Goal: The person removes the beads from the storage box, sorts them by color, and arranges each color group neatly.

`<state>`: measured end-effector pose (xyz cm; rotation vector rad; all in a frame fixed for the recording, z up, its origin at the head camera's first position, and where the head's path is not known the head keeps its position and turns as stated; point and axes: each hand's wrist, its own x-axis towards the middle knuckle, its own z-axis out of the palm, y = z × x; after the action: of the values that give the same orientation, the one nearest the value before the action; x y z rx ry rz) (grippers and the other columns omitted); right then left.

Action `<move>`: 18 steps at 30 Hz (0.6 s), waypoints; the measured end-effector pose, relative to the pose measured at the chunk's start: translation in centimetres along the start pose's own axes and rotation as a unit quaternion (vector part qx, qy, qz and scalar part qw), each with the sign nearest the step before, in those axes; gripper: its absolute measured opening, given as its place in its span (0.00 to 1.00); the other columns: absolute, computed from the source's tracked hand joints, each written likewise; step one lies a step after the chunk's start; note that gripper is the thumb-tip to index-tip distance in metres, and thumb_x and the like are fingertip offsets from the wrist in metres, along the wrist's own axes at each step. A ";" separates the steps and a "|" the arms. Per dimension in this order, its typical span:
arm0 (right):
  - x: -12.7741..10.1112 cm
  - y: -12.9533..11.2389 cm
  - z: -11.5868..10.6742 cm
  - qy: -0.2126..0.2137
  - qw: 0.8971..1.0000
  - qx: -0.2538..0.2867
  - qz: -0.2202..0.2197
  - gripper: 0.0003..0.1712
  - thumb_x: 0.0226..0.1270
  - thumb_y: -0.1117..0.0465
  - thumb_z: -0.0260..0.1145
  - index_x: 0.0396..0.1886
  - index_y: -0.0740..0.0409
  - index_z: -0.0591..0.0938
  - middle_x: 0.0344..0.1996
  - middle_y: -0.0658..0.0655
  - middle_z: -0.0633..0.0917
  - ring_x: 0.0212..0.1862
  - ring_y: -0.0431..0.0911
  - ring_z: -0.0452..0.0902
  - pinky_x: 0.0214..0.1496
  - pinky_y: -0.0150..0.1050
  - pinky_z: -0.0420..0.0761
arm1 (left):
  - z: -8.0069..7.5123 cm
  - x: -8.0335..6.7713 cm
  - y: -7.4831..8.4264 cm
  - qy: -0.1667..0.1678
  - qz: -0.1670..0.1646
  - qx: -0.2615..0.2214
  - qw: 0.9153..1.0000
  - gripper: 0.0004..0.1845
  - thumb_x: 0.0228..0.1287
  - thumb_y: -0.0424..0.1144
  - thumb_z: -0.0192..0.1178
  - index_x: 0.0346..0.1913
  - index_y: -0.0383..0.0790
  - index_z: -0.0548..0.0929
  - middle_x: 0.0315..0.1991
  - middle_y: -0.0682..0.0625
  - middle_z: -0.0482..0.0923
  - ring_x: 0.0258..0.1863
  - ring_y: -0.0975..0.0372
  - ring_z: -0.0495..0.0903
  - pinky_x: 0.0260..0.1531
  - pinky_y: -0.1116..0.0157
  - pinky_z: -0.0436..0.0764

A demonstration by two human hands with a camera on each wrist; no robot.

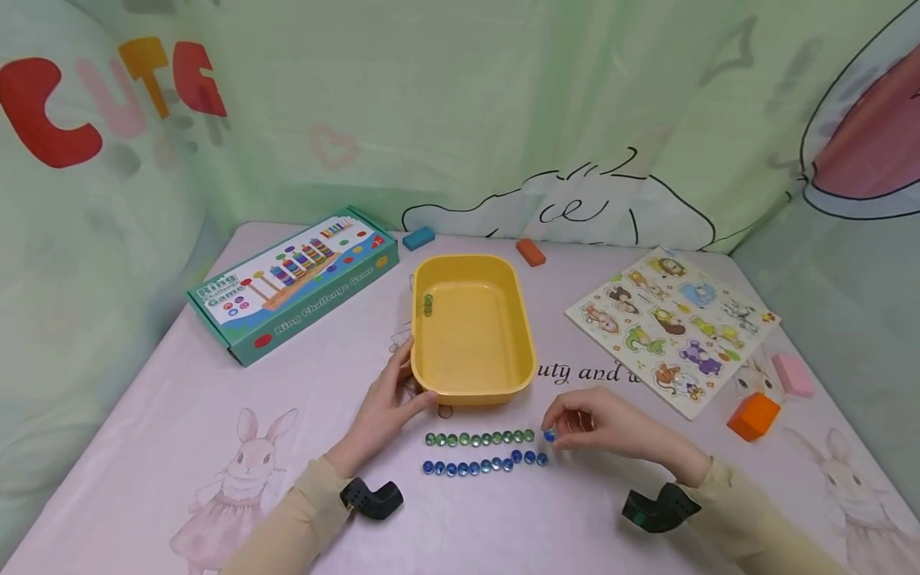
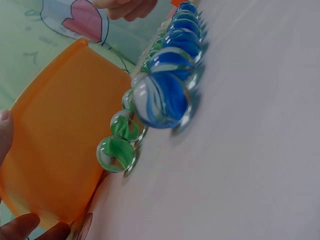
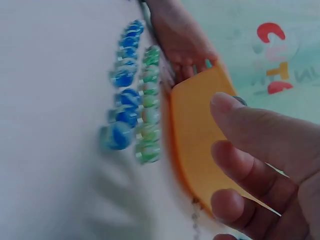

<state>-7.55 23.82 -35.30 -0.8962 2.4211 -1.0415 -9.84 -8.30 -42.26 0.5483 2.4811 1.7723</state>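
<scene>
My left hand (image 1: 381, 411) grips the near left corner of a yellow plastic tub (image 1: 472, 395), thumb at the front and fingers along the side. Between the thumb and fingertips of my right hand (image 1: 607, 419) is a blue marble (image 1: 549, 435), just off the right end of two rows. The farther row is several green marbles (image 1: 486, 438); the nearer is several blue marbles (image 1: 463, 469), its right end slightly staggered. In the right wrist view the thumb mostly hides the pinched marble. A few green marbles (image 1: 428, 305) lie inside the tub by its left wall.
A Ring Challenge Game box (image 1: 295, 279) lies at the back left. On the right is an animal puzzle board (image 1: 672, 327), with an orange block (image 1: 754, 416) and a pink block (image 1: 794, 375) beside it. Behind the tub lie a blue block (image 1: 419, 238) and an orange-red block (image 1: 531, 252).
</scene>
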 end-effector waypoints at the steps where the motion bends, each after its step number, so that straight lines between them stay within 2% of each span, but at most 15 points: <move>1: -0.2 0.3 0.2 -0.002 1.000 0.005 0.004 0.09 0.56 0.55 0.68 0.36 0.51 0.81 0.21 0.42 0.75 0.24 0.34 0.68 0.25 0.28 0.70 | 0.0 0.0 0.0 0.000 0.001 -0.001 1.000 0.46 0.58 0.45 0.63 0.73 0.56 0.45 0.68 0.48 0.60 0.61 0.56 0.69 0.63 0.51 0.64; 8: -0.8 1.8 1.4 -0.025 0.999 -0.012 0.025 0.07 0.54 0.56 0.70 0.31 0.45 0.80 0.19 0.40 0.74 0.22 0.31 0.66 0.23 0.26 0.70 | 0.0 0.0 0.0 0.006 -0.023 0.020 1.000 0.45 0.58 0.46 0.63 0.73 0.56 0.46 0.68 0.48 0.62 0.62 0.56 0.68 0.64 0.52 0.62; 18: -0.9 2.3 2.2 -0.028 0.996 -0.067 0.047 0.09 0.52 0.50 0.71 0.30 0.44 0.79 0.19 0.39 0.73 0.23 0.31 0.65 0.26 0.26 0.69 | 0.0 0.0 0.0 0.003 -0.028 0.020 0.999 0.45 0.58 0.48 0.63 0.73 0.58 0.46 0.69 0.49 0.60 0.63 0.56 0.67 0.65 0.53 0.62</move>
<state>-6.64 24.56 -38.39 -0.8334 2.4827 -0.8185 -9.79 -8.31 -42.27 0.4719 2.5133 1.7110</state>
